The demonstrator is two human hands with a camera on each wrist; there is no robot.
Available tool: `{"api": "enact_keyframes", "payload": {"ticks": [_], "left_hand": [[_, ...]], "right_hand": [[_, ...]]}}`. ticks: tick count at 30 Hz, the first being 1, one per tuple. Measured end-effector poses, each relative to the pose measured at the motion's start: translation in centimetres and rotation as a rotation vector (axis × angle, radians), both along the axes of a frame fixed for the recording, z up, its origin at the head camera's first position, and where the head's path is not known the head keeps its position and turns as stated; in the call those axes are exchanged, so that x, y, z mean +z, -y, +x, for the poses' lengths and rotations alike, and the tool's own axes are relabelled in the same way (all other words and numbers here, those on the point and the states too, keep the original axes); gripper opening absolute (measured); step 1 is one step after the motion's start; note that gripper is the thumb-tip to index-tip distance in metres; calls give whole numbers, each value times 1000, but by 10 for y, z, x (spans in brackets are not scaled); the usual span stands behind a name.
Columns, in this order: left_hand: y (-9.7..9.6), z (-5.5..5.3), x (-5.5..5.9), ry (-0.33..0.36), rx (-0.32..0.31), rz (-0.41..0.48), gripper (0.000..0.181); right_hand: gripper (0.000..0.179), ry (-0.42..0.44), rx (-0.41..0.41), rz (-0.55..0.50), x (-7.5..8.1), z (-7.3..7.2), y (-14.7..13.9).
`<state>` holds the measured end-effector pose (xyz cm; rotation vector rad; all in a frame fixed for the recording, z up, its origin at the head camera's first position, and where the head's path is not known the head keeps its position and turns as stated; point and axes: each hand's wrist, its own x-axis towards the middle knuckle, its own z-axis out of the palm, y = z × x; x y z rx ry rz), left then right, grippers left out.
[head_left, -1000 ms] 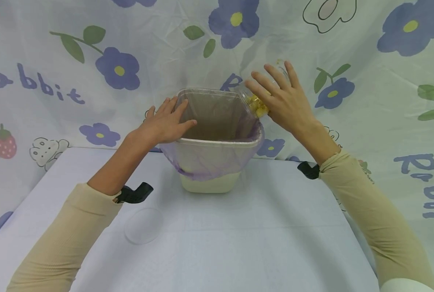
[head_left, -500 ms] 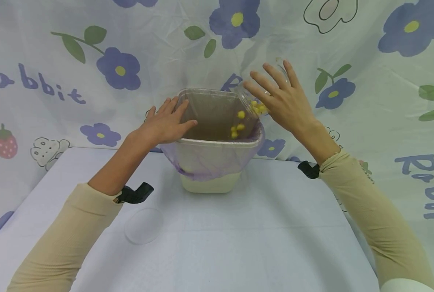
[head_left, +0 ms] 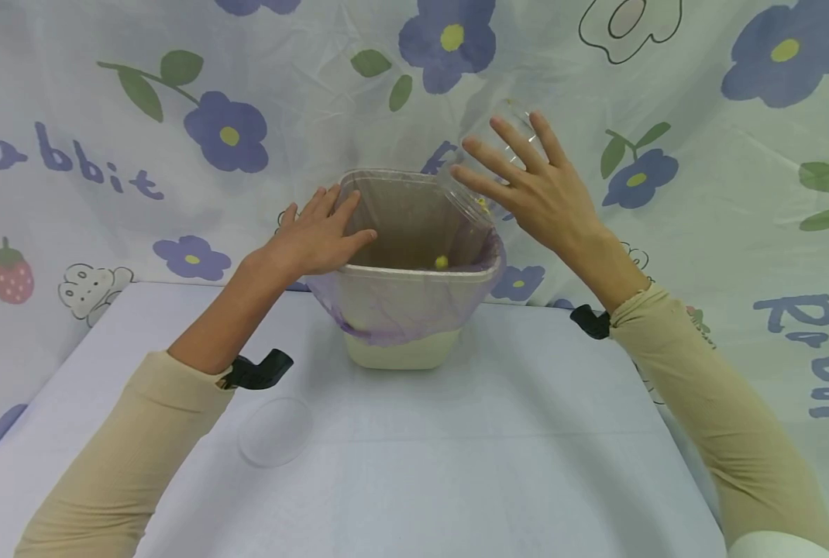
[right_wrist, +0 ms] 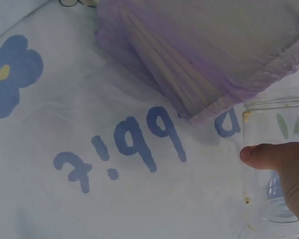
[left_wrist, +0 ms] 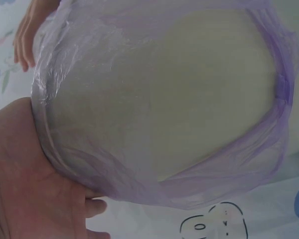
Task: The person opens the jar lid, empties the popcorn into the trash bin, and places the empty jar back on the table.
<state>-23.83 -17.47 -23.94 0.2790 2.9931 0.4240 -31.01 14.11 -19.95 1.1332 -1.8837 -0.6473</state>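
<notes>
A cream trash bin [head_left: 402,356] stands at the back of the table, with a thin purple trash bag [head_left: 414,306] folded over its rim. My left hand [head_left: 310,242] rests on the bin's left rim, fingers spread and fairly straight. At the right rim, my right hand [head_left: 541,190] grips a clear plastic jar [right_wrist: 256,186], its mouth tipped into the bin. A small yellow piece [head_left: 442,263] shows inside the bin near the front wall. Bits of yellow [head_left: 483,204] cling near the jar's mouth. The bin's bottom is hidden in the head view.
On the white table [head_left: 414,488], a clear round lid [head_left: 276,432] lies flat near my left forearm. A curtain [head_left: 303,93] printed with flowers hangs right behind the bin. A black wrist mount [head_left: 257,369] sticks out from my left sleeve.
Several yellow pieces have dropped from the jar into the bin, and the jar now looks nearly empty. My right hand has shifted slightly left and up. The left hand has stayed put.
</notes>
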Motion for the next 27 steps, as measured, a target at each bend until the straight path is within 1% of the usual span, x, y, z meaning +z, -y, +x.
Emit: {"api": "enact_keyframes", "payload": {"ticks": [3,5,8,10,13,16,19,21,24,27], "left_hand": [[0,0,0,3,-1,1,77],[0,0,0,4,0,3,77],[1,-1,0,4,1,7,77],[1,-1,0,4,1,8,77],[2,-1,-1,4,0,12,77],[2,-1,-1,6,-2,15,77],[1,-2,0,9,-2,14,77],[2,-2,0,9,-1,10,77],[2,-2,0,8,0,8,77],[1,-2,0,6,-1,7,77]], "right_hand": [[100,-18,15,7,-1,0,-1],[96,-12,19,-5,-2,0,-1],[96,54,19,-72,-5,-2,-1],[98,135,20,-164,-8,-3,-2],[108,271,14,-344,-13,-5,-4],[108,396,-2,-528,-16,-7,-8],[111,567,-54,-706,-14,-7,-11],[113,700,-80,-833,-12,-6,-13],[117,952,-157,-1042,-9,-1,-16],[116,1193,-210,-1246,-8,3,-21]]}}
